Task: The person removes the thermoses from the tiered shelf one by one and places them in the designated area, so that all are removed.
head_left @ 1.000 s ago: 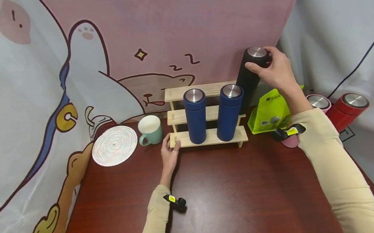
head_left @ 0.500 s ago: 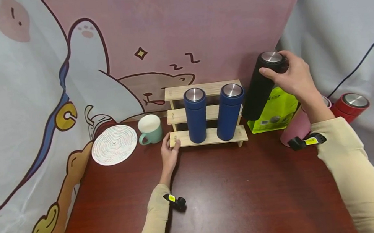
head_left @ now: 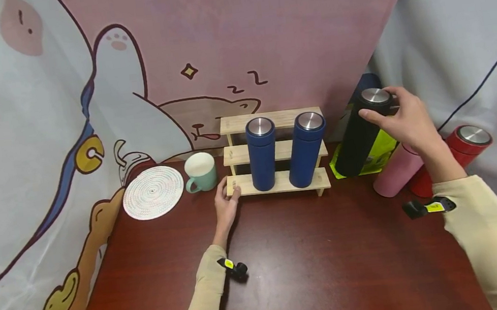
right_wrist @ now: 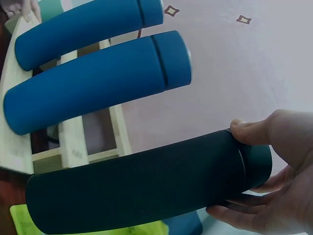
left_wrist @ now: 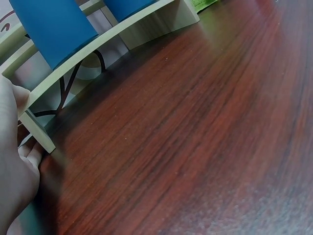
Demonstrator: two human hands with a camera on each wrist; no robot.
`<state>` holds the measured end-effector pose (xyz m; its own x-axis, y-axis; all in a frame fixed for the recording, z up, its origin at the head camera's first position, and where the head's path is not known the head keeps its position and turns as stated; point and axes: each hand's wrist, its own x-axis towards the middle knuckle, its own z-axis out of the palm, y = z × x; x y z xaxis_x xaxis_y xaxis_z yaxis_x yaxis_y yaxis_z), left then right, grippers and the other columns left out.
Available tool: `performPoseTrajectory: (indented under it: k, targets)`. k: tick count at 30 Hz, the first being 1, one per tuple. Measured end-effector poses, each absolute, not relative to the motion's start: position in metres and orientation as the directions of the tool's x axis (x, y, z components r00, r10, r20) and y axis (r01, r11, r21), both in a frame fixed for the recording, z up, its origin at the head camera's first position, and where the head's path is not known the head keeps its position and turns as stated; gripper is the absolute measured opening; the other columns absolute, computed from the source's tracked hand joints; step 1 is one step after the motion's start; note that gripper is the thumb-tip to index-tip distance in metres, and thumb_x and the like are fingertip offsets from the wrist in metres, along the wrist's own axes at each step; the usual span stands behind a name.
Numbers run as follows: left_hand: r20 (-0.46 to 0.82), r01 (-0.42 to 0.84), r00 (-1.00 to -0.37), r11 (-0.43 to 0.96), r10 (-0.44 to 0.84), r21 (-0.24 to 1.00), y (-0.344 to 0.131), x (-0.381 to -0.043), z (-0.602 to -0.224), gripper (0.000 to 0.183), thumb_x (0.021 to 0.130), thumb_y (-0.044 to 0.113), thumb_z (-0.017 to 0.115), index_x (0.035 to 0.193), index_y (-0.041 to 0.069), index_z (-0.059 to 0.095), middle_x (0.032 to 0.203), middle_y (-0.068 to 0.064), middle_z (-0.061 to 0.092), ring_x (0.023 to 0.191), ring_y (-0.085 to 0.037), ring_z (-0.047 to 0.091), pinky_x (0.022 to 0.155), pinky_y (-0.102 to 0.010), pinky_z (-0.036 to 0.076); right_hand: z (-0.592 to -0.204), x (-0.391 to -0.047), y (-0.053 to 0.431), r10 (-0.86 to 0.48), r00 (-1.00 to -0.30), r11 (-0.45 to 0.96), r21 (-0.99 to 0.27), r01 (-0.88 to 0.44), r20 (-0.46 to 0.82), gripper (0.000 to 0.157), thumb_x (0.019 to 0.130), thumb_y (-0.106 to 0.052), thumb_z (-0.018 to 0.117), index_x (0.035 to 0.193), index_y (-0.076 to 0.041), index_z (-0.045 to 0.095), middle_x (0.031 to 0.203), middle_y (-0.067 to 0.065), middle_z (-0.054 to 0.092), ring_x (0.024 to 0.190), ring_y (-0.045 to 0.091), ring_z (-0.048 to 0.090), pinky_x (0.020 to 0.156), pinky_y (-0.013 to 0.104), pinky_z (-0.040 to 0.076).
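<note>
My right hand [head_left: 410,118] grips a black thermos bottle [head_left: 355,140] round its top end, below the steel lid. The bottle leans in front of a yellow-green bag [head_left: 382,152], right of a three-step wooden stand [head_left: 284,149]. In the right wrist view, the thumb [right_wrist: 252,131] lies on one side of the bottle's neck, with fingers on the other. My left hand [head_left: 226,208] holds the left end of the stand's lowest step, thumb on top. On that step two blue thermos bottles, one left [head_left: 262,163] and one right [head_left: 306,156], stand upright.
To the right are a pink bottle [head_left: 393,174] and a red bottle [head_left: 468,142], partly behind my right arm. A dark blue bottle [head_left: 366,81] shows behind the black one. Left of the stand are a mint-green mug [head_left: 205,175] and a round woven mat [head_left: 153,192].
My right hand has carried the black bottle from behind the stand's right end rightward and toward me, in front of the bag. My left hand has stayed on the stand.
</note>
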<state>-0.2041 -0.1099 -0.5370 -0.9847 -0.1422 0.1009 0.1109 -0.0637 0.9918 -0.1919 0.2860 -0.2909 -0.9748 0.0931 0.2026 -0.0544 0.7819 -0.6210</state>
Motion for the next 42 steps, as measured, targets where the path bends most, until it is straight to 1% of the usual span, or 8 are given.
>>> performPoseTrajectory:
  k: [5,8,13,20,24,31,36,42]
  targets:
    - [0.100,0.110,-0.985,-0.067,-0.137,0.992,-0.110,-0.205,-0.539,0.061,0.095,0.000,0.065,0.150,-0.008,0.040,0.128,-0.034,0.063,0.086,-0.004,0.064,0.076,-0.017,0.053,-0.307,-0.185,0.292,0.110,-0.978,0.800,-0.600,-0.021,0.180,0.085,0.095,-0.052,0.063,0.154,0.002,0.034,0.137,0.034,0.051,0.114,0.048,0.051,0.087,0.050,0.042]
    - [0.106,0.118,-0.984,-0.076,-0.141,0.990,-0.110,-0.205,-0.540,0.061,0.095,-0.001,0.065,0.149,-0.009,0.040,0.127,-0.034,0.063,0.086,-0.004,0.065,0.075,-0.017,0.053,-0.316,-0.182,0.293,0.120,-0.978,0.802,-0.597,-0.005,0.169,0.085,0.095,-0.052,0.063,0.153,0.003,0.033,0.137,0.035,0.050,0.114,0.049,0.052,0.088,0.055,0.042]
    - [0.115,0.128,-0.982,-0.087,-0.148,0.988,-0.109,-0.206,-0.540,0.060,0.094,-0.003,0.064,0.148,-0.011,0.040,0.127,-0.036,0.062,0.087,-0.005,0.065,0.075,-0.016,0.053,-0.331,-0.178,0.297,0.127,-0.982,0.811,-0.584,0.023,0.137,0.090,0.094,-0.053,0.063,0.153,0.007,0.030,0.133,0.038,0.049,0.109,0.050,0.053,0.084,0.056,0.045]
    - [0.100,0.114,-0.984,-0.090,-0.144,0.989,-0.109,-0.206,-0.540,0.060,0.095,-0.003,0.064,0.149,-0.010,0.040,0.128,-0.036,0.062,0.087,-0.007,0.065,0.077,-0.019,0.055,-0.351,-0.172,0.298,0.130,-0.979,0.810,-0.587,0.015,0.154,0.085,0.094,-0.047,0.068,0.148,0.009,0.034,0.123,0.035,0.053,0.095,0.043,0.052,0.073,0.043,0.040]
    - [0.097,0.111,-0.985,-0.098,-0.144,0.989,-0.110,-0.211,-0.548,0.060,0.095,-0.002,0.064,0.149,-0.010,0.040,0.127,-0.035,0.062,0.085,-0.007,0.065,0.076,-0.022,0.055,-0.360,-0.170,0.297,0.135,-0.975,0.806,-0.592,0.003,0.179,0.082,0.094,-0.043,0.069,0.147,0.009,0.035,0.125,0.034,0.053,0.094,0.042,0.052,0.074,0.041,0.041]
    - [0.090,0.110,-0.979,-0.102,-0.181,0.989,-0.107,-0.219,-0.567,0.060,0.096,0.001,0.064,0.152,-0.003,0.041,0.130,-0.033,0.062,0.085,-0.004,0.064,0.074,-0.016,0.053,-0.376,-0.167,0.299,0.166,-0.956,0.793,-0.609,-0.015,0.240,0.080,0.092,-0.036,0.073,0.147,0.009,0.037,0.123,0.036,0.054,0.095,0.043,0.051,0.075,0.041,0.039]
    - [0.097,0.121,-0.977,-0.116,-0.190,0.986,-0.105,-0.220,-0.570,0.061,0.096,0.002,0.064,0.152,0.000,0.041,0.131,-0.033,0.061,0.087,-0.004,0.064,0.076,-0.015,0.053,-0.380,-0.166,0.299,0.167,-0.951,0.783,-0.621,-0.034,0.262,0.077,0.092,-0.032,0.074,0.146,0.010,0.038,0.128,0.037,0.053,0.102,0.048,0.051,0.082,0.051,0.041]
    - [0.085,0.104,-0.979,-0.097,-0.185,0.990,-0.106,-0.220,-0.569,0.061,0.097,0.003,0.064,0.152,-0.001,0.041,0.130,-0.032,0.062,0.086,-0.003,0.063,0.075,-0.014,0.052,-0.376,-0.164,0.297,0.127,-0.969,0.802,-0.597,-0.024,0.210,0.079,0.094,-0.031,0.072,0.146,0.012,0.032,0.129,0.042,0.050,0.112,0.057,0.051,0.095,0.067,0.042]
